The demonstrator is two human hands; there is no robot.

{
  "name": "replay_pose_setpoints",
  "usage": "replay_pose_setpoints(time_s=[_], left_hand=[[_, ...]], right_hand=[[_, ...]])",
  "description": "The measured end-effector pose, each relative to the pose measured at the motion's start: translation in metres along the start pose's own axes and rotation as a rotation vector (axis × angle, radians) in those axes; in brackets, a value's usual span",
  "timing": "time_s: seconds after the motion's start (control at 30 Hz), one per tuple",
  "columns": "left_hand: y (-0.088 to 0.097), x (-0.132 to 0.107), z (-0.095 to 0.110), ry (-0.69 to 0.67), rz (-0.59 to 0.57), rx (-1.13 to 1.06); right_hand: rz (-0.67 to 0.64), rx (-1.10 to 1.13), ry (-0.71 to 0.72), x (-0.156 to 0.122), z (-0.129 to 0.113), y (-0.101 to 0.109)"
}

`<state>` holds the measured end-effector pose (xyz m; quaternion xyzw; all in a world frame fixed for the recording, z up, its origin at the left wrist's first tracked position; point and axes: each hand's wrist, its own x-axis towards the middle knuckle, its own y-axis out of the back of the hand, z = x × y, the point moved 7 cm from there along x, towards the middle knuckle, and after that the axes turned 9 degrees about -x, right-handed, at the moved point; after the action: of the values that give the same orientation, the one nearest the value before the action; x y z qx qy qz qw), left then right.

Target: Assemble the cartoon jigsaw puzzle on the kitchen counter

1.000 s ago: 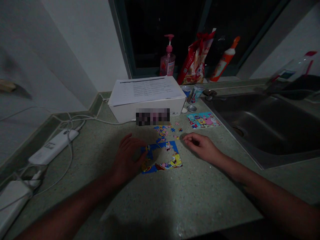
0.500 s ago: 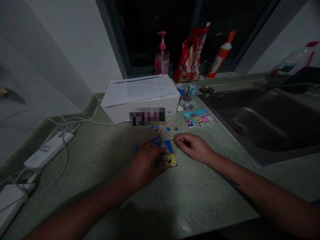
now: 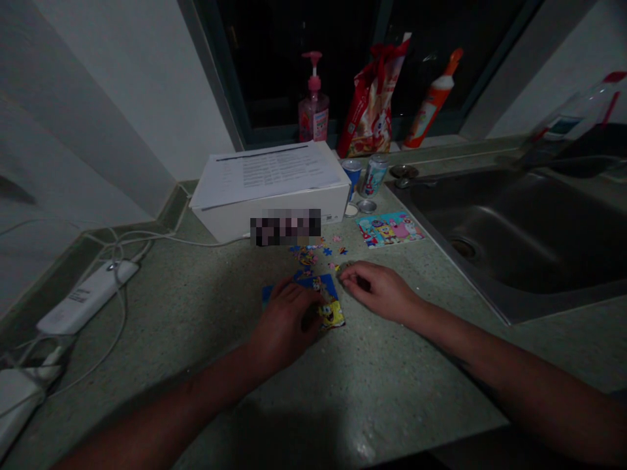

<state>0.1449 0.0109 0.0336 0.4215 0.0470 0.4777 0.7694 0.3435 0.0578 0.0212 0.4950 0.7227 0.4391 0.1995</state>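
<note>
Partly assembled on the counter lies a jigsaw puzzle (image 3: 332, 314), blue with a yellow cartoon face. My left hand (image 3: 289, 316) is bent over its left and middle part, holding it against the counter and hiding much of it. To the right, my right hand (image 3: 375, 287) rests on its side with the fingers curled together. Whether a piece is between those fingertips is hidden. Loose puzzle pieces (image 3: 307, 258) are scattered just beyond the puzzle, one yellow-and-pink piece (image 3: 334, 266) close to my right fingertips. A colourful cartoon picture card (image 3: 389, 230) lies farther right.
Behind the pieces stands a white box (image 3: 225, 222) with a printed sheet (image 3: 274, 170) on top. A can (image 3: 375, 176) and blue cup (image 3: 351, 171) stand beside it. The metal sink (image 3: 490, 254) is right; a power strip (image 3: 88, 297) and cables lie left.
The view has shifted slightly. Both hands keep nearly the same pose and place by the puzzle; no piece has visibly moved.
</note>
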Motion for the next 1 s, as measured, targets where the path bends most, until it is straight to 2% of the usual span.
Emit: replay_pose_setpoints(time_s=[0.53, 0.77, 1.0], left_hand=[[-0.003, -0.001, -0.005, 0.021, 0.005, 0.010], [-0.004, -0.001, -0.006, 0.038, -0.009, -0.002], [-0.002, 0.000, -0.004, 0.025, -0.010, -0.009]], right_hand=[[0.010, -0.010, 0.017, -0.001, -0.003, 0.001], [-0.009, -0.077, 0.150, -0.007, -0.022, 0.002], [-0.121, -0.199, 0.313, -0.017, -0.046, -0.005]])
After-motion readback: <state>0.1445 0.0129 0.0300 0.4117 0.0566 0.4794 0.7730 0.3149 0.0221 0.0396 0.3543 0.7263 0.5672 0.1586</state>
